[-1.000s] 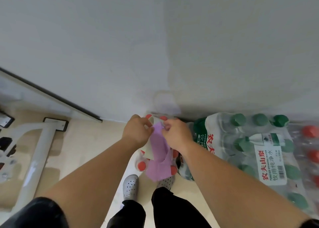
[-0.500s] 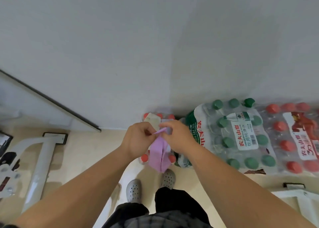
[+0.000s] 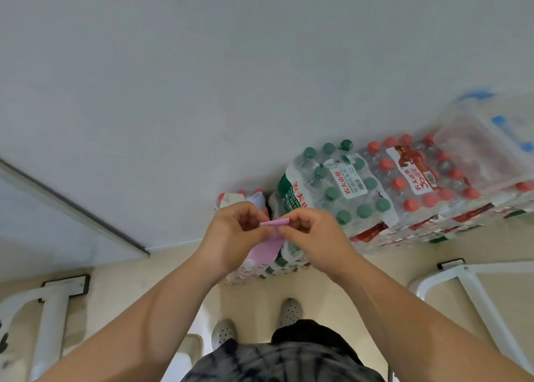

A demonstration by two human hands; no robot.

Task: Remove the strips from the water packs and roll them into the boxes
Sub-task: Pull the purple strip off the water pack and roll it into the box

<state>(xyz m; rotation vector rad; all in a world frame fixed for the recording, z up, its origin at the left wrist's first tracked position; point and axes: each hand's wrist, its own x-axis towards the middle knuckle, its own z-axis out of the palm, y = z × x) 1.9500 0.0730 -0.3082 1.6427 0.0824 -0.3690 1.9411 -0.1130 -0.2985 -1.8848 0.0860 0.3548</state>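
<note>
A pale purple strip point(image 3: 270, 247) hangs between my hands at chest height, its top end folded over into a small roll. My left hand point(image 3: 231, 234) pinches the roll's left side and my right hand point(image 3: 313, 234) pinches its right side. Behind my hands, against the white wall, stand stacked shrink-wrapped water packs: a green-capped pack point(image 3: 335, 188), a red-capped pack point(image 3: 419, 176) to its right, and a lower red-capped pack point(image 3: 239, 198) mostly hidden by my left hand. A clear plastic box point(image 3: 485, 150) with blue clips rests on the packs at far right.
White metal table legs stand on the beige floor at left point(image 3: 52, 318) and right point(image 3: 474, 289). A glass panel with a dark frame point(image 3: 72, 205) runs along the left wall. My grey clogs point(image 3: 290, 312) are just in front of the packs.
My hands have lifted the purple strip away from the low red-capped pack and folded its top end into a roll. The view has swung right, showing more packs and the clear box.
</note>
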